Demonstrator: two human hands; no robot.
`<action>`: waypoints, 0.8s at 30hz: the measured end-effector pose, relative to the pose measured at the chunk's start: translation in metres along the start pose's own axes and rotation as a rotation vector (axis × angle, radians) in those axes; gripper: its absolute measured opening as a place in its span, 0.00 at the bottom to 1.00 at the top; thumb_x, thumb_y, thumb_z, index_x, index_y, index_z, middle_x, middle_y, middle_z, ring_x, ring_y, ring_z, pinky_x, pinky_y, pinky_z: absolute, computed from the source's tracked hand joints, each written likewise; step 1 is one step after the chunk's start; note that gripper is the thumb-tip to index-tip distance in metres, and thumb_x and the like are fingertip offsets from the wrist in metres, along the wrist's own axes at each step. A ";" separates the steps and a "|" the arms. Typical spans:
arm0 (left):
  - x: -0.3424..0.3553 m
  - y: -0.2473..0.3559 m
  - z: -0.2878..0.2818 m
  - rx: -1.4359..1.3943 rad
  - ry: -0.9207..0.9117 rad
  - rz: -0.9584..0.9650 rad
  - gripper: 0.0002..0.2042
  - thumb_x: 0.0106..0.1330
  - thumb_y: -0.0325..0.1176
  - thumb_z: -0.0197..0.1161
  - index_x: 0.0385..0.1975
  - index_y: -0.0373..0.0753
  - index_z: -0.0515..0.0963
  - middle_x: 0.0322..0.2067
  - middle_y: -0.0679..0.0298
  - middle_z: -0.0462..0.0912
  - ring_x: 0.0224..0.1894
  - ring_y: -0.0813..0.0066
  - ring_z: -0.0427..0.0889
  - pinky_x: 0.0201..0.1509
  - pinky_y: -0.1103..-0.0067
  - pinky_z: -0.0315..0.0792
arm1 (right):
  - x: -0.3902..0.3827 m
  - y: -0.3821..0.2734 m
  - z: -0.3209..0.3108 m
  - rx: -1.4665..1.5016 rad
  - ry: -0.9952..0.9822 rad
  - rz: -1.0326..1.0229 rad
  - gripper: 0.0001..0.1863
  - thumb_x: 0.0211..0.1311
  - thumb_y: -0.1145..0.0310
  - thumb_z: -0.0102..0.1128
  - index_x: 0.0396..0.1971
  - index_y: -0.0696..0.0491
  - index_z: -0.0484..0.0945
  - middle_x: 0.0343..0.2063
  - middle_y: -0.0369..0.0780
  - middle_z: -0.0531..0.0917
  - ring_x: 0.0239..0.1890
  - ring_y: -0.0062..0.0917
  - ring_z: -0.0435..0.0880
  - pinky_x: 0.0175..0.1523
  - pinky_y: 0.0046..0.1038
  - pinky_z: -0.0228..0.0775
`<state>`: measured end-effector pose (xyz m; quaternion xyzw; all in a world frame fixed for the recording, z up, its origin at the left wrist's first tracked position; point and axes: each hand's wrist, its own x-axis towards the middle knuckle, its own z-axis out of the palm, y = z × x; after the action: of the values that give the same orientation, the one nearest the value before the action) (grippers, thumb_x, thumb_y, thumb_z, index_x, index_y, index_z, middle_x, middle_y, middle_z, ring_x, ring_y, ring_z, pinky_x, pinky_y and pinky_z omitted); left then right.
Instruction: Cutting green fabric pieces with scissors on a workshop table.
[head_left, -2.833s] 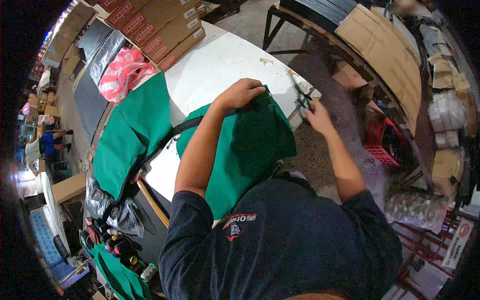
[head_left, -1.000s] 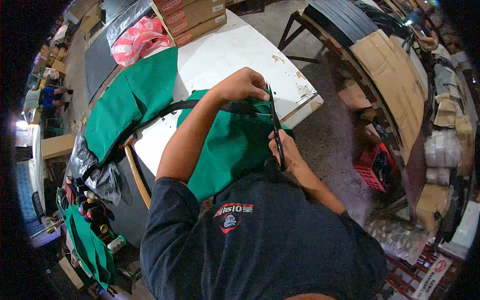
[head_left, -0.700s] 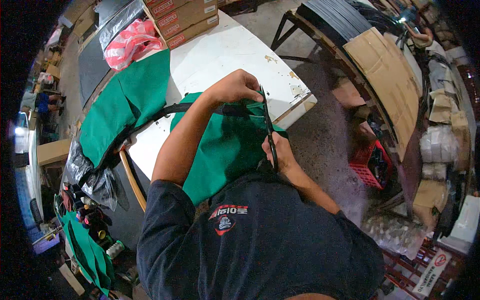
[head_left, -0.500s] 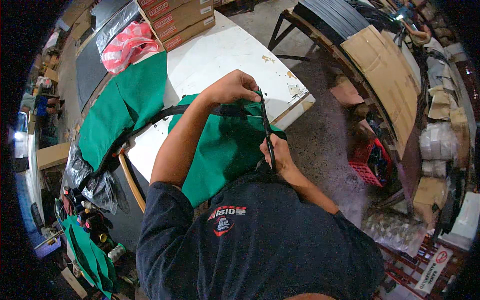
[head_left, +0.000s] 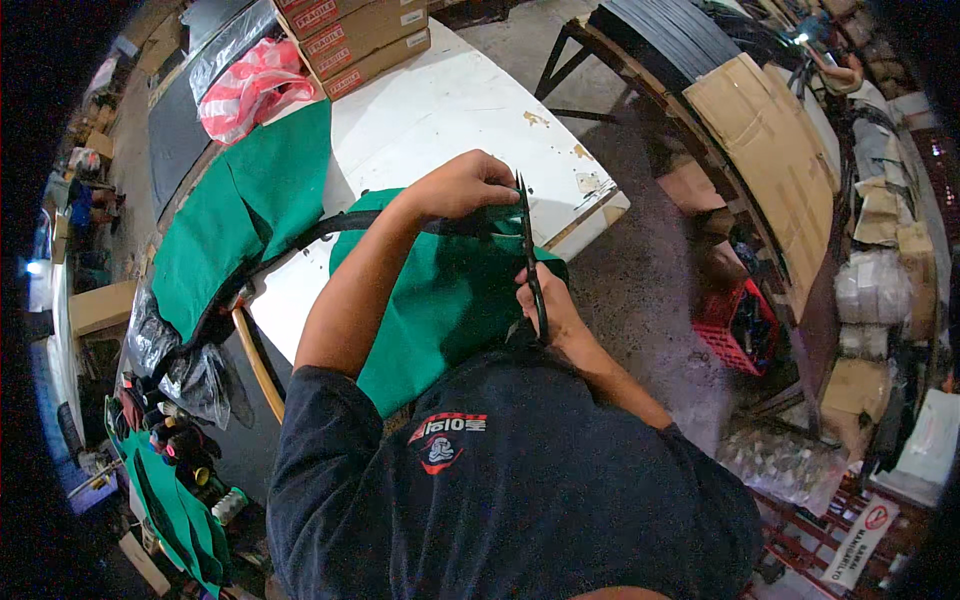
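Observation:
My left hand [head_left: 465, 183] pinches the upper right edge of a green fabric piece [head_left: 420, 320] with a black band [head_left: 350, 222] along its top, lying on the white table and reaching down to my shirt. My right hand [head_left: 548, 305] grips long black scissors [head_left: 530, 240], held nearly upright with the blades pointing away from me, crossing the fabric edge just beside my left fingertips. Another green piece [head_left: 230, 220] lies to the left along the same band.
Stacked cardboard boxes [head_left: 355, 55], a pink-white plastic bundle [head_left: 250, 90], a wooden handle [head_left: 255, 365] and thread spools [head_left: 190, 440] surround me. At right stand a rack with flattened cardboard [head_left: 760, 150] and a red crate [head_left: 730, 335]. Other people [head_left: 85, 205] [head_left: 840, 70] appear at both edges.
My right hand has brought the scissors in from the right to the fabric edge beside my left fingers. During the last second both hands shift only slightly.

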<state>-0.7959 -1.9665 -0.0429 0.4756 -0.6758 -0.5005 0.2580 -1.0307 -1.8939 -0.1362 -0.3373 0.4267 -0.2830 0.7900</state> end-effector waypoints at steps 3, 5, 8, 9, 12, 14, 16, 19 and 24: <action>0.002 -0.003 0.002 -0.016 0.018 0.004 0.09 0.59 0.31 0.60 0.30 0.30 0.78 0.24 0.66 0.78 0.29 0.82 0.73 0.36 0.81 0.69 | -0.004 -0.009 0.007 -0.321 -0.038 -0.125 0.08 0.64 0.70 0.46 0.26 0.57 0.68 0.23 0.37 0.71 0.26 0.18 0.72 0.34 0.21 0.72; 0.003 -0.007 0.002 -0.032 0.018 -0.008 0.09 0.59 0.31 0.60 0.30 0.30 0.78 0.24 0.67 0.78 0.29 0.82 0.73 0.36 0.81 0.69 | -0.002 -0.011 0.009 -0.676 -0.066 -0.247 0.10 0.64 0.70 0.46 0.25 0.57 0.68 0.22 0.36 0.71 0.26 0.18 0.72 0.34 0.21 0.73; 0.006 -0.011 0.002 -0.078 0.032 0.000 0.09 0.58 0.32 0.60 0.28 0.31 0.78 0.21 0.67 0.77 0.26 0.82 0.71 0.32 0.80 0.68 | 0.002 -0.006 0.014 -0.113 0.065 0.058 0.10 0.63 0.73 0.46 0.21 0.57 0.67 0.22 0.37 0.71 0.24 0.18 0.72 0.31 0.20 0.71; 0.006 -0.012 0.003 -0.109 0.053 0.016 0.09 0.56 0.33 0.61 0.27 0.31 0.78 0.19 0.67 0.75 0.24 0.82 0.70 0.30 0.80 0.66 | 0.000 -0.009 0.019 -0.233 0.065 -0.010 0.11 0.62 0.72 0.49 0.21 0.58 0.67 0.21 0.38 0.71 0.24 0.19 0.72 0.30 0.22 0.69; 0.007 -0.004 0.003 -0.123 0.058 -0.047 0.09 0.56 0.32 0.61 0.27 0.31 0.78 0.19 0.68 0.75 0.24 0.82 0.69 0.30 0.80 0.66 | 0.004 0.000 0.011 -0.529 0.072 -0.198 0.12 0.61 0.68 0.53 0.21 0.58 0.67 0.18 0.39 0.71 0.23 0.21 0.73 0.28 0.26 0.67; 0.008 -0.003 0.002 -0.138 0.042 -0.044 0.09 0.56 0.32 0.61 0.27 0.31 0.78 0.19 0.68 0.76 0.24 0.83 0.69 0.31 0.80 0.66 | 0.004 0.003 0.009 -0.707 0.076 -0.314 0.14 0.60 0.65 0.56 0.21 0.58 0.67 0.15 0.40 0.70 0.22 0.22 0.73 0.27 0.29 0.66; 0.008 -0.004 0.002 -0.154 0.029 -0.044 0.09 0.56 0.32 0.61 0.28 0.31 0.79 0.19 0.68 0.76 0.25 0.83 0.70 0.31 0.81 0.66 | -0.003 -0.004 0.020 -0.677 0.087 -0.305 0.16 0.58 0.61 0.60 0.23 0.58 0.68 0.13 0.41 0.70 0.21 0.26 0.75 0.26 0.33 0.64; 0.011 -0.003 0.001 -0.162 0.007 -0.055 0.09 0.56 0.32 0.61 0.28 0.31 0.79 0.20 0.68 0.77 0.25 0.83 0.70 0.32 0.82 0.66 | 0.000 0.003 0.012 -0.740 0.095 -0.376 0.13 0.58 0.63 0.59 0.25 0.57 0.69 0.13 0.40 0.72 0.20 0.29 0.76 0.25 0.31 0.64; 0.014 -0.005 -0.002 -0.176 0.005 -0.065 0.09 0.56 0.31 0.61 0.29 0.31 0.79 0.21 0.68 0.77 0.26 0.83 0.71 0.33 0.81 0.67 | -0.003 0.000 0.009 -0.478 0.099 -0.093 0.11 0.60 0.63 0.56 0.26 0.55 0.71 0.15 0.37 0.74 0.20 0.23 0.76 0.25 0.26 0.65</action>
<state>-0.7987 -1.9803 -0.0487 0.4742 -0.6125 -0.5649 0.2843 -1.0244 -1.8890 -0.1313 -0.5194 0.5038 -0.2262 0.6521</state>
